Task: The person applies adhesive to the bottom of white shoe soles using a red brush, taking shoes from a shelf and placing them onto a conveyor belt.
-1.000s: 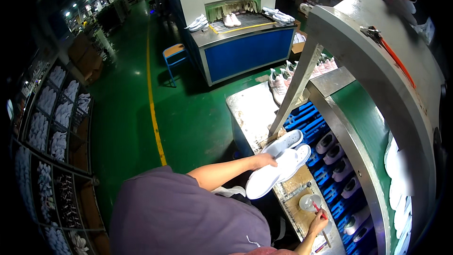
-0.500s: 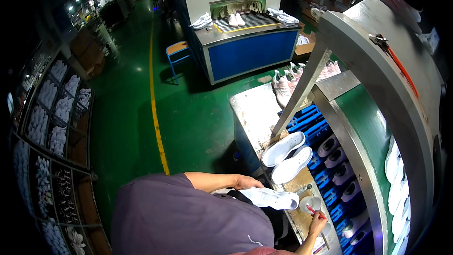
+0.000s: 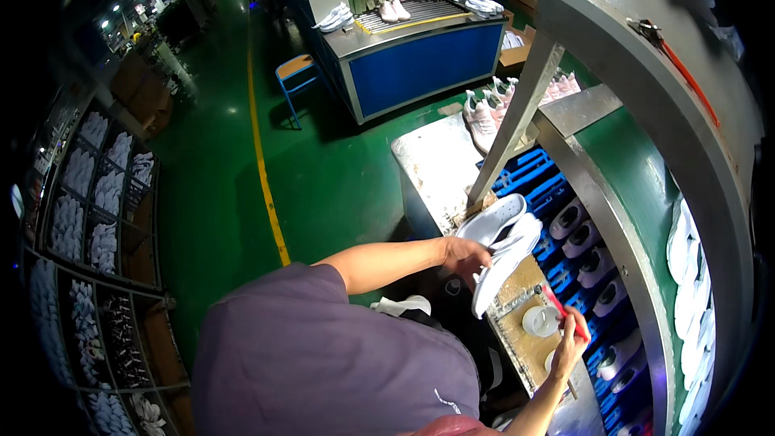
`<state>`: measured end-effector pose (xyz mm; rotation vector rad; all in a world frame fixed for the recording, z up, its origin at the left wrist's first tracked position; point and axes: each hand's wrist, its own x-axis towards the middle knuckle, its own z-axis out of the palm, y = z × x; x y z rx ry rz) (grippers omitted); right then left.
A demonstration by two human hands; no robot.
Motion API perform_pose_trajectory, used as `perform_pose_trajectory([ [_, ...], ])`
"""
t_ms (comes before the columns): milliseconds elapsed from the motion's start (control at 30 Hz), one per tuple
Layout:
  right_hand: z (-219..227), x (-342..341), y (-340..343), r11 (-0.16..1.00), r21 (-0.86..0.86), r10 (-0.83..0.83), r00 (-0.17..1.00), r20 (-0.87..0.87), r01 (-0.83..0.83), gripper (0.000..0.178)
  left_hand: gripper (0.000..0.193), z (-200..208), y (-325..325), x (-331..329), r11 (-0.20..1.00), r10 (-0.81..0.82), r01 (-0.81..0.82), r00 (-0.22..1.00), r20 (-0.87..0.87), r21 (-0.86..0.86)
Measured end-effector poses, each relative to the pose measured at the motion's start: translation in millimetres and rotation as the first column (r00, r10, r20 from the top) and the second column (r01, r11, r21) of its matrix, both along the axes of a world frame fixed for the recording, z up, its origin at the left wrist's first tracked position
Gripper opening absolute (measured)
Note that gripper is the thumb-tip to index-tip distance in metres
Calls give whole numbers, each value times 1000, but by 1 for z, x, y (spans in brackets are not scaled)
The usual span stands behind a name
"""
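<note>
My left hand (image 3: 467,258) reaches over the bench, its fingers closed on the edge of a white shoe sole (image 3: 502,270) that is tilted up. Behind it another white sole (image 3: 492,220) lies on the bench, partly overlapped. My right hand (image 3: 571,343) grips a slim red brush (image 3: 555,303), held just above and beside a small translucent cup (image 3: 540,321). A second cup (image 3: 552,360) is mostly hidden by my right hand and wrist. Near my lap lies another white piece (image 3: 416,304), partly covered by my arm and shirt; its kind is unclear.
Beside the bench (image 3: 428,153), a blue-slatted conveyor (image 3: 539,190) carries several shoes. A metal frame post (image 3: 517,125) rises close to the soles. Pink-white sneakers (image 3: 482,119) stand at the bench's far end. A blue machine (image 3: 424,64), a stool (image 3: 295,69) and a loaded rack (image 3: 101,194) stand farther off.
My left hand has moved from my lap up and right to the soles on the bench. My right hand has lifted the red brush out of the cup. The view has shifted slightly.
</note>
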<state>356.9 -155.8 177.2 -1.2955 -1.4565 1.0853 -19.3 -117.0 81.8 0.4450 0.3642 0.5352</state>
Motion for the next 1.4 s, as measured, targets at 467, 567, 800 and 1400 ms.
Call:
perform_pose_trajectory([
  [467,74,-39,-12,963,70,252,959,133,-262,18,78,112,32,8,868,261,-221,965,-31,446],
  [567,79,-34,-29,959,28,277,953,119,-282,19,92,135,25,3,781,338,-245,940,-57,574],
  [800,66,-34,-30,994,97,61,996,-67,-54,20,102,171,-7,29,596,526,-298,847,-82,746],
  [1400,52,-50,-31,888,18,-420,829,-370,459,26,87,184,48,76,-362,626,221,777,61,905],
])
